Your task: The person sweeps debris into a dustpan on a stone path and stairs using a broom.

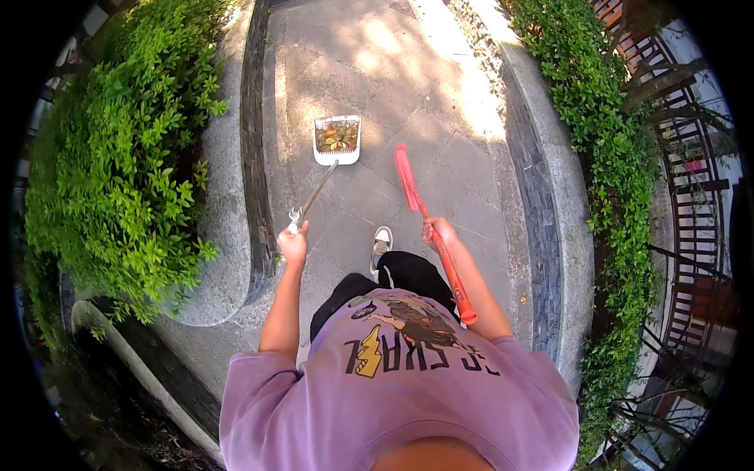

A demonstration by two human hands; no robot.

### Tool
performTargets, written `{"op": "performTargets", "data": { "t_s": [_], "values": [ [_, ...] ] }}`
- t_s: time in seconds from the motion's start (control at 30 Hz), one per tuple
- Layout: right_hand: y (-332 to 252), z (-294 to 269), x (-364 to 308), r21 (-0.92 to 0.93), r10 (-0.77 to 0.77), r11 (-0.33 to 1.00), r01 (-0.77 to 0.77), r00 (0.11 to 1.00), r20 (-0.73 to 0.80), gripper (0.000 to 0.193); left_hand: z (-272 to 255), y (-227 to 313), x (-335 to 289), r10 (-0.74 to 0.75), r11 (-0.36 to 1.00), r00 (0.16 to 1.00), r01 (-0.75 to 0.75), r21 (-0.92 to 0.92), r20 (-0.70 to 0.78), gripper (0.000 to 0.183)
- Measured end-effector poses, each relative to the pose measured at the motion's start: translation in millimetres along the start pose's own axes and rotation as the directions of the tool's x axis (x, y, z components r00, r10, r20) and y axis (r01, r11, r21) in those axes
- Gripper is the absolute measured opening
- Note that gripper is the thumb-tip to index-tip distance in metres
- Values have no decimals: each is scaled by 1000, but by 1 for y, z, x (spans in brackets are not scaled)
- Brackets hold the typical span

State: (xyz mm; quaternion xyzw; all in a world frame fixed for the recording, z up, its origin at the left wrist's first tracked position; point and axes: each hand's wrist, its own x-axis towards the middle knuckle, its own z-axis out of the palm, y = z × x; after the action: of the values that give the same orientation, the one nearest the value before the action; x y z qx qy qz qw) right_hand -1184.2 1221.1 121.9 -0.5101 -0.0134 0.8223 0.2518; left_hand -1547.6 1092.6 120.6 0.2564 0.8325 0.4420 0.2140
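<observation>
My left hand (293,245) is closed round the upper end of the thin handle of a white dustpan (338,159). The pan is out ahead of me, left of the middle of the path, with dry leaves (338,135) in it. A red broom (452,275) is in my right hand (440,232), whose fingers wrap its handle. The broom's head points away from me, to the right of the dustpan and apart from it. Its handle end reaches back beside my shirt.
A paved path (385,86) runs ahead, with sun patches at its far end. Low stone walls (228,149) line both sides. Behind them grow green shrubs (126,173) on the left and a hedge (589,102) on the right. One shoe (382,239) shows below me.
</observation>
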Motion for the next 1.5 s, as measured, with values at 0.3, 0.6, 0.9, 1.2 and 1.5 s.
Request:
{"op": "performTargets", "data": {
  "t_s": [0.3,0.6,0.9,1.2,1.5],
  "values": [
    [-188,128,111,-48,28,998,-28,1000,0,12,112,86,187,-26,1000,1000,26,-6,-1,32],
    [-358,253,263,-113,53,992,-59,997,-54,13,261,88,391,-89,987,996,91,129,-24,39],
    [-524,356,358,-43,141,988,-145,986,-92,14,294,126,492,-154,920,985,116,374,72,40],
    [-686,419,494,-97,183,979,-181,983,12,15,330,225,604,-192,936,981,176,306,21,48],
    [-872,502,596,-196,120,973,-120,993,-9,16,424,361,749,-310,939,950,313,141,-45,40]
  ]
}}
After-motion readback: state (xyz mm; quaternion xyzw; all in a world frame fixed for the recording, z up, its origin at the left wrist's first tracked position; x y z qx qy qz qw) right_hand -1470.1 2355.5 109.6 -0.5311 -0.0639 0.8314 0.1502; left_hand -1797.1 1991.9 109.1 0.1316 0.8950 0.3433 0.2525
